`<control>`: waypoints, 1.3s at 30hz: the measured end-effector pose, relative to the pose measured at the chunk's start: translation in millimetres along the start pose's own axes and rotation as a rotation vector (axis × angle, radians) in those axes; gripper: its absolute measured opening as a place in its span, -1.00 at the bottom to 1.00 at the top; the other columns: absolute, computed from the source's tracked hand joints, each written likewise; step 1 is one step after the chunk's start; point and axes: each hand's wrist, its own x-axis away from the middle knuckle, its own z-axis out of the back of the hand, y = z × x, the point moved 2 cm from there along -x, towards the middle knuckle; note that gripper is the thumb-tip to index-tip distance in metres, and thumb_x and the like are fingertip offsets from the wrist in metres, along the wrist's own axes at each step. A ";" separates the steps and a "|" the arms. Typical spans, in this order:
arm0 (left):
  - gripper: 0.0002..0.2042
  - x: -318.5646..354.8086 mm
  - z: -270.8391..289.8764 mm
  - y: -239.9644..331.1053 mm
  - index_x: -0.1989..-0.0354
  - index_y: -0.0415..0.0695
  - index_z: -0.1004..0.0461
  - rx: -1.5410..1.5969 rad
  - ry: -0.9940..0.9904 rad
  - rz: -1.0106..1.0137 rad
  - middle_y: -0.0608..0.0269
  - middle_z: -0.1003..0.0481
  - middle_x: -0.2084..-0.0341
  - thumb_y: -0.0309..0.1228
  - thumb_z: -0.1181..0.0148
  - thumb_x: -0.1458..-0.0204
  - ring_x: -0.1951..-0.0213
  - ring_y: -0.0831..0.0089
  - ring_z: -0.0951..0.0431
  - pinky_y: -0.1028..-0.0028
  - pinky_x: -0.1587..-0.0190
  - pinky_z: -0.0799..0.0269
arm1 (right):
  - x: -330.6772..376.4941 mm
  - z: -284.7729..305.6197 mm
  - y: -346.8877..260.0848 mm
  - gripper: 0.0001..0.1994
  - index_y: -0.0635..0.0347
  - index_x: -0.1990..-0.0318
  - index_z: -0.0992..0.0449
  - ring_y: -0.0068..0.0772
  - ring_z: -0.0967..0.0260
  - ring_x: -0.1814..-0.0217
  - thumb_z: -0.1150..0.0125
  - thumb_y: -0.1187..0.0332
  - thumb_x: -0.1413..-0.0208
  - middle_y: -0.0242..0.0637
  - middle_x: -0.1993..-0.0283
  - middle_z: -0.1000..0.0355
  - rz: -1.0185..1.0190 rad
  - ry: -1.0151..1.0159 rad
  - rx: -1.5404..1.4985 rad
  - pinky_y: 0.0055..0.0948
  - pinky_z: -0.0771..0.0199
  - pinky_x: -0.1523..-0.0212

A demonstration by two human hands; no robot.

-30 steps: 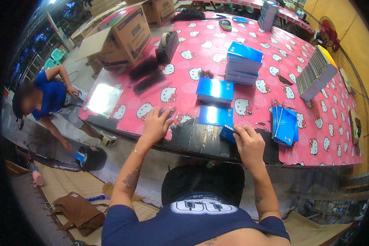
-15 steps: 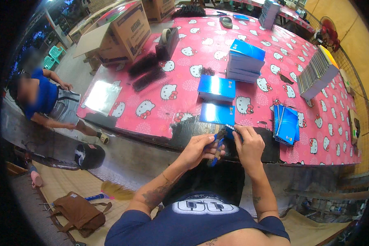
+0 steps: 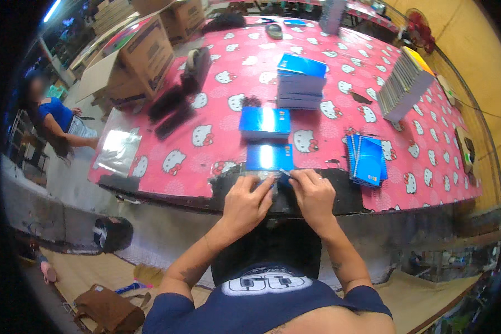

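Note:
Near the front edge of the table, my left hand (image 3: pixel 249 199) and my right hand (image 3: pixel 314 198) face each other with fingertips almost meeting. Between them is a dark blue spiral notebook (image 3: pixel 284 181), partly hidden and blurred. The right thumb and fingers pinch its edge. My left fingers are closed beside it; what they hold is hidden, and the blue-handled pliers cannot be made out. Just beyond my hands lies a flat blue notebook (image 3: pixel 268 157), with a short stack of blue notebooks (image 3: pixel 264 123) behind it.
A taller notebook stack (image 3: pixel 300 89) stands farther back. Fanned notebooks (image 3: pixel 367 161) lie to the right, near a long spiral-bound row (image 3: pixel 402 89). Black spiral coils (image 3: pixel 172 111), a tape dispenser (image 3: pixel 196 69) and a cardboard box (image 3: pixel 142 55) occupy the left. Another person (image 3: pixel 58 119) is at far left.
My left hand held blue-handled pliers against the notebook's spiral; now the pliers are out of sight and its fingertips are at the notebook. The view has shifted, and the other person has turned.

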 end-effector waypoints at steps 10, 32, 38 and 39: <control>-0.64 -9.8 38.7 -128.8 -0.01 -0.10 -0.56 -0.392 0.181 -0.004 -0.04 -0.50 0.03 -0.40 -0.31 0.01 -0.07 -0.04 -0.47 0.10 -0.07 -0.42 | -18.9 105.8 157.6 -0.60 0.33 -0.10 -0.53 -0.13 -0.49 -0.03 -0.25 0.22 -0.24 0.01 -0.07 -0.50 -0.733 0.330 -0.196 -0.24 -0.46 -0.05; -0.60 12.4 -19.3 -1.9 -0.08 -0.25 -0.50 -0.259 -0.057 -0.815 0.21 -0.56 0.39 -0.40 -0.22 -0.03 0.39 0.33 -0.62 0.41 0.28 -0.55 | 58.5 11.9 19.9 -0.37 0.10 -0.25 -0.38 -0.07 -0.36 -0.28 -0.49 0.37 0.02 -0.09 -0.23 -0.39 0.068 -0.206 -0.509 -0.18 -0.32 -0.29; -0.55 -38.1 -8.3 -1.8 -0.11 -0.13 -0.48 0.300 0.125 -0.355 0.02 -0.47 0.05 -0.49 -0.36 0.02 -0.01 0.15 -0.55 0.27 -0.05 -0.49 | 33.4 -12.4 52.1 -0.55 0.19 -0.05 -0.41 -0.42 -0.49 0.13 -0.41 0.58 0.01 -0.25 0.14 -0.52 -0.326 -0.089 -0.822 -0.42 -0.50 0.05; -0.55 -36.0 -17.9 -9.2 -0.10 -0.15 -0.48 0.352 0.087 -0.313 0.00 -0.44 0.01 -0.50 -0.36 0.03 -0.05 0.14 -0.51 0.26 -0.09 -0.46 | 32.5 -12.3 51.5 -0.55 0.19 -0.05 -0.41 -0.42 -0.48 0.11 -0.42 0.58 0.01 -0.25 0.14 -0.52 -0.379 -0.083 -0.863 -0.41 -0.49 0.03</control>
